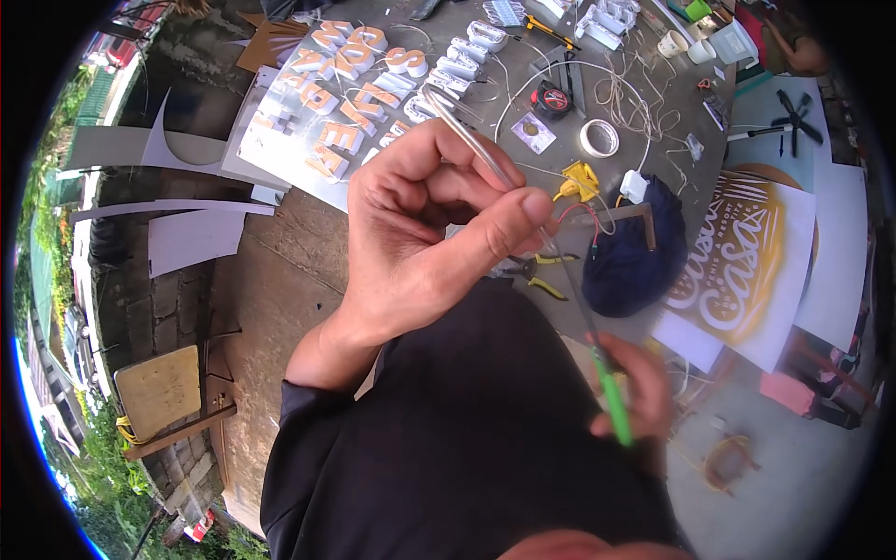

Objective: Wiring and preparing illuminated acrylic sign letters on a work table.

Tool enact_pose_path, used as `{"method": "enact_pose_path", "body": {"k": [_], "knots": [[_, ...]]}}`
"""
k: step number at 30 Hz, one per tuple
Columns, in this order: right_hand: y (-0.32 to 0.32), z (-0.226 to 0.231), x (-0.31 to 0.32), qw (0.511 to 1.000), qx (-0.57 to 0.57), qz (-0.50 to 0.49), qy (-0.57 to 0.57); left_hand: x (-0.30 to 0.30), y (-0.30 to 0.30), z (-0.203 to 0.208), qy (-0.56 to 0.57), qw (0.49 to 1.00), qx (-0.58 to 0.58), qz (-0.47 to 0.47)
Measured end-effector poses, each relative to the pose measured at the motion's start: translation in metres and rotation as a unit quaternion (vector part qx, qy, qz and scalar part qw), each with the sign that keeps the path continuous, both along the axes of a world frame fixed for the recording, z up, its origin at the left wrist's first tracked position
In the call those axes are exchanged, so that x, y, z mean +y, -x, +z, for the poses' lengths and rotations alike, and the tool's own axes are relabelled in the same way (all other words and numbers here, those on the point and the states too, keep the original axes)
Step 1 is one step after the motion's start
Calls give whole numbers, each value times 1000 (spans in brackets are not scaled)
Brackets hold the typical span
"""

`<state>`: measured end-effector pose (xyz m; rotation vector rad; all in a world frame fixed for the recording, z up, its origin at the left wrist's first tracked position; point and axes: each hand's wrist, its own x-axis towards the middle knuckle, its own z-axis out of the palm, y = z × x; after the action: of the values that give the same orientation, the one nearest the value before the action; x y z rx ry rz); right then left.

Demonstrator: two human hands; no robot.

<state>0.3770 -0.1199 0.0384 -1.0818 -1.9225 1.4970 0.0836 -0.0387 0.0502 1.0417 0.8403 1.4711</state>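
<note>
Raised in front of me, my left hand (439, 215) is closed, pinching a thin, pale, bent strip or tube (471, 140) between thumb and fingers. Its exact kind is unclear. My right hand (646, 383), lower and to the right, is blurred and grips a green-handled screwdriver-like tool (611, 397). The tool's long thin shaft slants up toward the left thumb; whether its tip touches the strip I cannot tell. Beyond the hands lie yellow-handled pliers (546, 278), a yellow plastic piece (579, 182) and a dark blue cloth bundle (635, 247).
The grey worktable bears white-sided channel letters (341, 93), a tape measure (551, 99), a tape roll (599, 139), tangled wire (621, 98) and a yellow cutter (551, 31). A printed sign panel (747, 271) leans at right. A wooden-topped stool (159, 392) stands at left.
</note>
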Motion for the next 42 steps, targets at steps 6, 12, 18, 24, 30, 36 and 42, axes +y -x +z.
{"method": "enact_pose_path", "body": {"k": [6, 12, 18, 24, 30, 36, 42], "knots": [[14, 13, 12, 998, -51, 29, -30, -5, 18, 5, 18, 1000, -11, -1], [19, 11, 15, 998, -55, 35, -18, -7, 24, -1, 19, 1000, 4, 7], [24, 9, 18, 996, -68, 29, -58, -8, 25, -4, 24, 1000, 7, 7], [15, 1, 14, 998, -36, 41, -22, -9, 24, -3, 30, 999, 33, -1], [11, -4, 10, 999, 0, 26, 47, -7, 22, -1, 34, 999, 31, -20], [10, 0, 14, 997, -59, 35, 22, -10, 15, -3, 53, 998, 29, -8], [10, -3, 10, 997, -67, 24, 12, -9, 13, -8, 57, 998, 19, -1]]}}
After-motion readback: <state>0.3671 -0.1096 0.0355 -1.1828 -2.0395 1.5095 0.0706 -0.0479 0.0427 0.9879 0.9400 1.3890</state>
